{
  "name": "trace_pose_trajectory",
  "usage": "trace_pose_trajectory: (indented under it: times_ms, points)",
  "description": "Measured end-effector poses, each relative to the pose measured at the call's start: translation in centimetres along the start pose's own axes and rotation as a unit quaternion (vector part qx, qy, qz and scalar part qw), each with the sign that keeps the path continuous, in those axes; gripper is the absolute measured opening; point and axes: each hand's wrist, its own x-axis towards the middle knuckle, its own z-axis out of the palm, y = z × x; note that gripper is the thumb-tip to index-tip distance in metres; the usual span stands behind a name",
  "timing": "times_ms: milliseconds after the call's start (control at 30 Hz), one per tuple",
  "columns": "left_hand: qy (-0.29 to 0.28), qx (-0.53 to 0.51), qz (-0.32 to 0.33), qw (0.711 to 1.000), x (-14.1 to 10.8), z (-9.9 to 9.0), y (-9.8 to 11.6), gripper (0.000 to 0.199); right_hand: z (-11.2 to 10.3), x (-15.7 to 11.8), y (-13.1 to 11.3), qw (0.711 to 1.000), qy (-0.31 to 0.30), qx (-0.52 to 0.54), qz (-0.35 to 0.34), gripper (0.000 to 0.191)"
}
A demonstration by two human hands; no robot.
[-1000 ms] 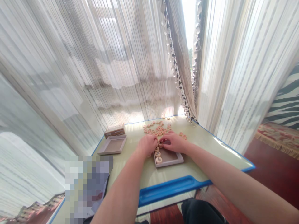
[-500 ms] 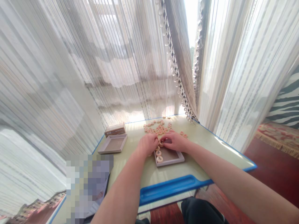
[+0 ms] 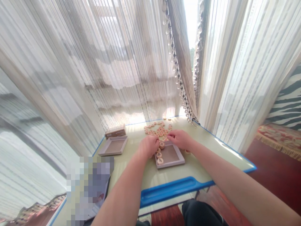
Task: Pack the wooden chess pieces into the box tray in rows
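A shallow open box [image 3: 174, 162] lies in front of me, with several round wooden Chinese chess pieces [image 3: 160, 161] along its left side. My left hand [image 3: 149, 146] rests at the far left corner of this box. Its fingers are curled together beside the pieces, and what they hold, if anything, is hidden. My right hand [image 3: 180, 138] is over the far right rim. Its fingers are slightly apart and reach toward the loose pieces [image 3: 161, 129] behind the box, and no piece shows between them. One piece [image 3: 161, 144] sits between my hands, at the box's far end.
A second shallow tray [image 3: 113, 147] stands at the left, with a stack of flat boxes [image 3: 115, 130] behind it. A blurred-out patch [image 3: 94, 185] covers the near left of the table. The table [image 3: 218, 157] has a blue edge and a blue pen trough [image 3: 169, 189]. Sheer curtains [image 3: 131, 62] hang behind.
My right hand has drawn back from the pieces in the box, up and to the right. The left hand has hardly moved.
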Motion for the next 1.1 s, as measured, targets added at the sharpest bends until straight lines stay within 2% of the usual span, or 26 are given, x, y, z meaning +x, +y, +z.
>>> trace_pose_trajectory:
  times_ms: [233, 367, 467, 567, 833, 933, 1100]
  points:
    - [0.027, -0.001, 0.017, 0.999, -0.1, 0.0, 0.3, 0.025, -0.7, -0.2, 0.8, 0.987, -0.037, -0.110, 0.107, 0.026]
    - [0.058, -0.014, 0.046, 0.997, -0.1, -0.5, 0.9, 0.025, -2.0, -0.3, 1.7, 0.965, -0.080, -0.165, 0.190, 0.027]
    - [0.068, -0.025, 0.058, 0.996, -0.1, -0.6, 1.3, 0.025, -2.9, -0.6, 2.2, 0.946, -0.129, -0.196, 0.226, 0.028]
    - [0.055, -0.016, 0.065, 0.996, 0.0, -0.4, 1.3, 0.024, -3.2, -0.9, 2.4, 0.942, -0.158, -0.194, 0.226, 0.024]
    - [0.048, 0.006, 0.075, 0.996, 0.2, -0.2, 1.4, 0.024, -2.8, -1.0, 2.0, 0.955, -0.165, -0.145, 0.199, 0.022]
    - [0.058, 0.006, 0.078, 0.995, 0.2, -0.4, 1.6, 0.024, -2.8, -1.0, 1.9, 0.957, -0.165, -0.137, 0.194, 0.024]
    - [0.079, 0.005, 0.074, 0.994, 0.2, -0.1, 1.3, 0.024, -3.0, -1.1, 1.6, 0.955, -0.212, -0.103, 0.180, 0.029]
